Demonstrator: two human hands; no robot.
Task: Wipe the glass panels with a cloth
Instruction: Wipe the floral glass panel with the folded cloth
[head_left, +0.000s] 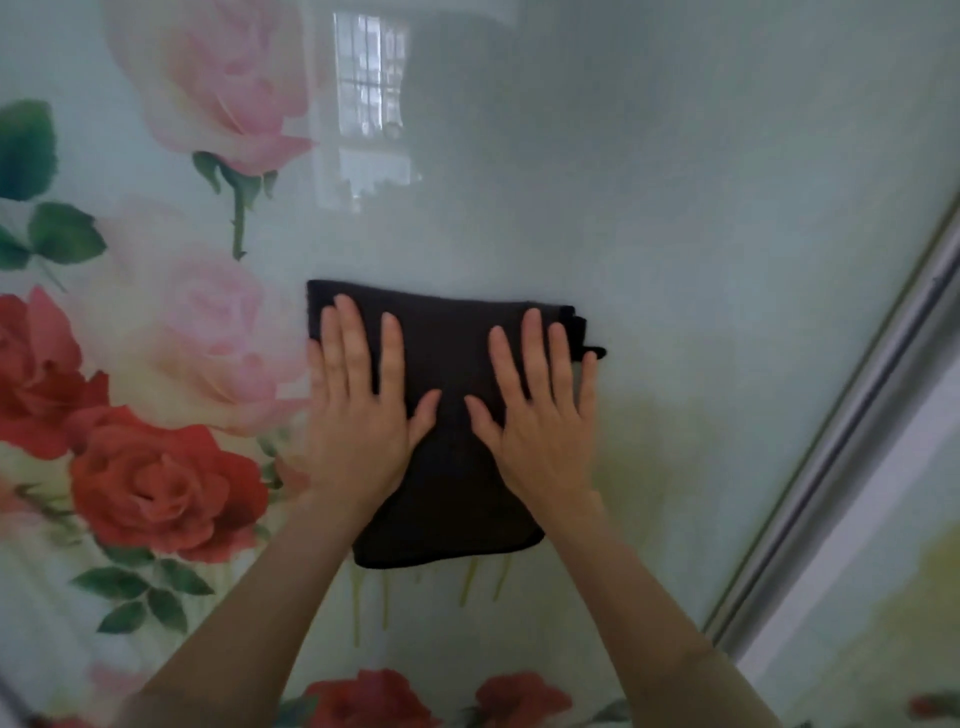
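2 hands flat on dark cloth (452, 415), glass panel (701, 218).
Left hand (358, 415) and right hand (540, 421) open, fingers spread, palms pressing folded cloth against rose-printed panel; metal frame rail (852, 415) at right.

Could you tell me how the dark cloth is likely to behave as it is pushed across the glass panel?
The cloth looks soft and floppy: its lower edge curves and one corner sticks out, so it may bunch up. The glass panel is glossy enough to mirror a window, so the cloth should slide easily. The left hand and right hand press flat, which probably keeps it spread.
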